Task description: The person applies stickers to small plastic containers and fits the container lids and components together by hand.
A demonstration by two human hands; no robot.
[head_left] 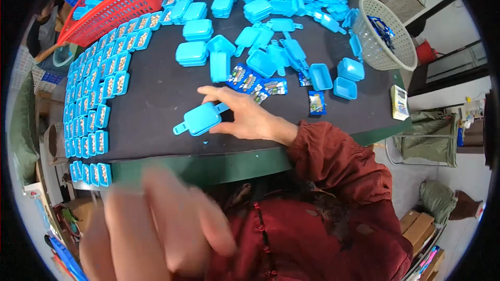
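Note:
My right hand (247,114) reaches in from the right in a dark red sleeve. Its thumb and fingers are around a small light-blue plastic box (203,119), lid up, with a clip tab sticking out at each end. The box is just above or on the dark table top near the front edge; I cannot tell which. Large and smeared by motion, my left hand (156,224) is close to the camera at the lower left, over the table edge. Whether it holds anything does not show. Blue printed sachets (250,80) lie just beyond my right hand.
Rows of open blue boxes with small pale pieces (120,62) line the left side. Closed boxes (192,52) and loose open ones (263,62) fill the back. A red basket (120,8) stands back left, a pale basket (385,36) with sachets at right. Someone sits far left.

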